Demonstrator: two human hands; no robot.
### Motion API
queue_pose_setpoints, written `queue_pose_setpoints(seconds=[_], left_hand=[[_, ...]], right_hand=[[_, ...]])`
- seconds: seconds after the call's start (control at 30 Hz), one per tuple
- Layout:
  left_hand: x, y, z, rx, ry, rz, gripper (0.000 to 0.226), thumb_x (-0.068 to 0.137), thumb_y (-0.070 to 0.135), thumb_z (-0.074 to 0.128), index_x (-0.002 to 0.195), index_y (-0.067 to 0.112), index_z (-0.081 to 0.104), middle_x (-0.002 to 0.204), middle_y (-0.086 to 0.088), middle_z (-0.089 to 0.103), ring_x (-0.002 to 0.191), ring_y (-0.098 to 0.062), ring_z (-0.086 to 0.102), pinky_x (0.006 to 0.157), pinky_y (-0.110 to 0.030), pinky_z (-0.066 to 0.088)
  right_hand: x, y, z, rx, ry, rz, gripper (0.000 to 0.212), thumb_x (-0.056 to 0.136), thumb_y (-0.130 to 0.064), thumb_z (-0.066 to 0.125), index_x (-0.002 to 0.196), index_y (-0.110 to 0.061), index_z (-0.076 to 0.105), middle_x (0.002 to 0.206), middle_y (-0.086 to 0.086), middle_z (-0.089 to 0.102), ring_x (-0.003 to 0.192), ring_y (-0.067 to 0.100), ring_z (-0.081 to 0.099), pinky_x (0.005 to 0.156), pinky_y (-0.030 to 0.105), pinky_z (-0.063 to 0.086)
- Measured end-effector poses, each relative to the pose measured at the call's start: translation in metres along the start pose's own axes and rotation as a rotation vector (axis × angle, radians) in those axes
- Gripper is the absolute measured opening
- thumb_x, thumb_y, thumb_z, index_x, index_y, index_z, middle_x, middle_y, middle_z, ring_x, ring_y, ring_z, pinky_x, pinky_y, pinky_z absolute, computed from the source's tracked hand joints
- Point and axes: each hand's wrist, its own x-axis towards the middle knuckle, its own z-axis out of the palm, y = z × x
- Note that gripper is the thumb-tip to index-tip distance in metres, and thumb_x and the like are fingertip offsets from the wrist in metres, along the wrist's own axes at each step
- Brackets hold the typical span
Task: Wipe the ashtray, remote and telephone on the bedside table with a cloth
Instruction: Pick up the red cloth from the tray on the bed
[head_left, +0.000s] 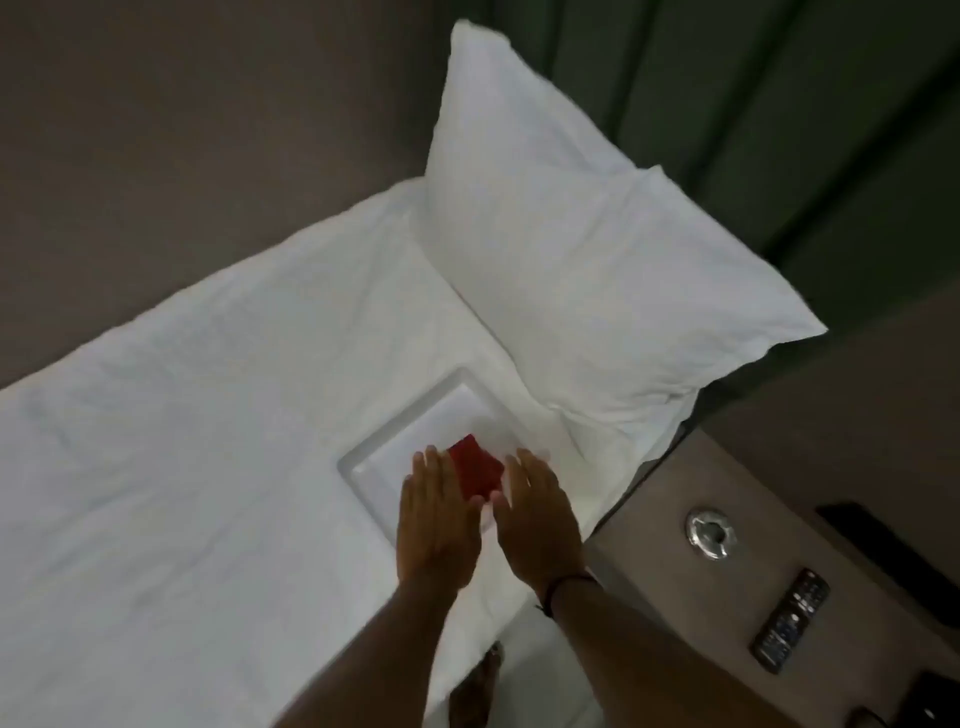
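Your left hand (436, 519) and right hand (540, 514), both released and flat, flank the red cloth (475, 470) on the bed's white tray (374, 462), ready to gather it; the ashtray (711, 533) and remote (792, 621) wait untouched on the table (654, 582).

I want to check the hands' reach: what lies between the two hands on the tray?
In the head view, a folded red cloth lies on the white tray, between the left hand and right hand, both open.

Near corner of small folded red cloth (475, 466) hidden behind flat, spread left hand (436, 525) and right hand (537, 514). Buttons on slim black remote (791, 620) too small to read. Dark, possibly telephone-like shape (935, 699) cut off by bottom right edge. Both forearms cropped at lower edge.
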Motion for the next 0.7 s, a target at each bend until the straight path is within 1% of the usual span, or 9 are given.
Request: queue_pose_setpoints(seconds=[0.1,0.23,0.3,0.37,0.43,0.5,0.57,0.63,0.7], left_hand=[[0.043,-0.021,0.024,-0.068,0.024,-0.234,0.072,0.112,0.045,0.049,0.168,0.007,0.025,0.171,-0.015,0.039,0.163,-0.038,0.029,0.133,-0.051,0.029],[0.076,-0.04,0.046,-0.028,-0.068,-0.305,0.07,0.101,0.048,0.067,0.156,0.015,0.04,0.145,-0.011,0.058,0.134,-0.032,0.054,0.111,-0.049,0.048],[0.089,-0.047,0.048,-0.061,-0.157,-0.351,0.061,0.089,0.046,0.078,0.14,0.02,0.055,0.131,-0.007,0.062,0.122,-0.031,0.06,0.103,-0.047,0.053],[0.099,-0.053,0.046,-0.235,-0.183,-0.402,0.035,0.081,0.041,0.081,0.112,0.028,0.073,0.105,0.001,0.073,0.101,-0.026,0.07,0.09,-0.043,0.061],[0.1,-0.054,0.039,-0.409,-0.194,-0.399,0.015,0.075,0.036,0.086,0.086,0.035,0.077,0.084,0.011,0.074,0.082,-0.017,0.073,0.072,-0.032,0.057],[0.096,-0.056,0.031,-0.541,-0.173,-0.363,0.025,0.073,0.016,0.089,0.077,0.036,0.075,0.078,0.012,0.075,0.074,-0.012,0.074,0.066,-0.031,0.056],[0.089,-0.054,0.017,-0.701,-0.181,-0.327,0.035,0.069,-0.002,0.086,0.078,0.031,0.076,0.071,0.003,0.076,0.064,-0.02,0.073,0.062,-0.034,0.059],[0.081,-0.051,-0.003,-0.773,-0.171,-0.226,0.028,0.057,0.012,0.084,0.079,0.026,0.074,0.064,-0.007,0.069,0.055,-0.021,0.064,0.05,-0.028,0.05],[0.074,-0.042,-0.034,-0.839,-0.215,-0.154,0.039,0.046,0.028,0.076,0.085,0.025,0.074,0.065,-0.004,0.067,0.051,-0.013,0.059,0.046,-0.02,0.046]], right_hand=[[0.049,-0.007,0.035,0.112,-0.125,0.062,0.057,0.103,-0.033,0.055,0.154,-0.014,0.039,0.156,0.01,0.048,0.142,0.03,0.046,0.114,0.043,0.047],[0.093,-0.003,0.063,0.044,-0.358,0.16,0.08,0.096,-0.037,0.069,0.159,-0.017,0.024,0.154,0.011,0.043,0.134,0.035,0.048,0.106,0.05,0.049],[0.105,0.003,0.072,0.034,-0.453,0.153,0.089,0.091,-0.034,0.076,0.16,-0.02,0.022,0.149,0.013,0.046,0.132,0.036,0.048,0.104,0.051,0.048],[0.114,0.01,0.081,0.074,-0.489,0.168,0.092,0.087,-0.031,0.079,0.159,-0.021,0.024,0.146,0.014,0.049,0.133,0.037,0.047,0.106,0.051,0.046],[0.119,0.015,0.082,0.112,-0.531,0.164,0.088,0.083,-0.03,0.081,0.155,-0.02,0.032,0.143,0.014,0.055,0.133,0.038,0.048,0.108,0.051,0.045],[0.126,0.02,0.072,0.185,-0.536,0.12,0.073,0.077,-0.031,0.086,0.141,-0.018,0.053,0.133,0.011,0.065,0.127,0.037,0.055,0.105,0.051,0.048],[0.125,0.023,0.05,0.285,-0.479,0.043,0.055,0.067,-0.035,0.093,0.112,-0.014,0.071,0.113,0.01,0.072,0.111,0.035,0.063,0.097,0.047,0.052],[0.115,0.027,0.024,0.409,-0.372,-0.078,0.047,0.054,-0.033,0.1,0.086,-0.009,0.075,0.096,0.012,0.071,0.093,0.032,0.065,0.089,0.04,0.051],[0.092,0.034,-0.003,0.61,-0.362,-0.099,0.046,0.052,-0.021,0.103,0.082,-0.006,0.072,0.088,0.008,0.07,0.081,0.022,0.064,0.078,0.033,0.049]])
